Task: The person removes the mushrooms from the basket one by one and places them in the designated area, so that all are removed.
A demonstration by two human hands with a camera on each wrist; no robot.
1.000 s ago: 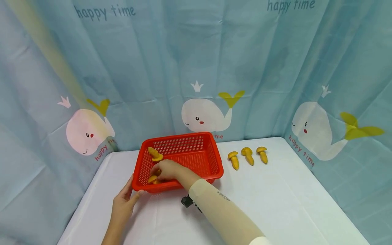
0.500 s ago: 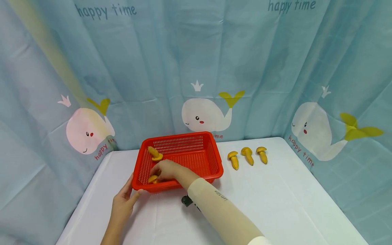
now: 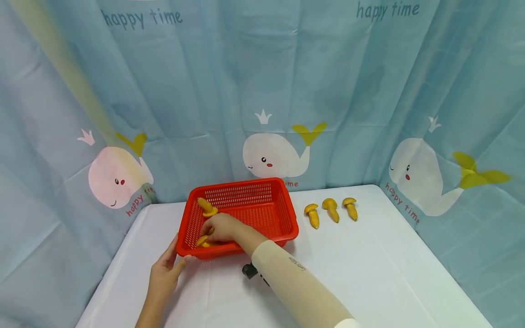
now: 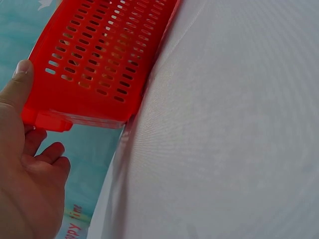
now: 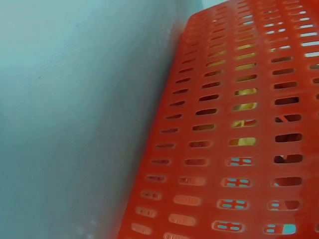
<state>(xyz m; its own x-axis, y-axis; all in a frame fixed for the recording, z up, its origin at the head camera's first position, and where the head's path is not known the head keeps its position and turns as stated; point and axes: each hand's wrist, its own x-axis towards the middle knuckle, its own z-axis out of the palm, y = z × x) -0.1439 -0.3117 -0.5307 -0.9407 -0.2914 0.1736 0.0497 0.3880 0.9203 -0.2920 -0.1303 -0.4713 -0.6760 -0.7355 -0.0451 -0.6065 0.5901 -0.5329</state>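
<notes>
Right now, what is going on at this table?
A person's right hand reaches into a red basket and touches a yellow toy mushroom near its front left corner. The left hand steadies that corner from outside. A second mushroom lies farther back in the basket, and three more mushrooms lie on the table to its right.

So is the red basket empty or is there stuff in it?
Not empty. The red basket has two yellow mushrooms in it: one mushroom at the back left, another mushroom at the front under the right hand.
</notes>
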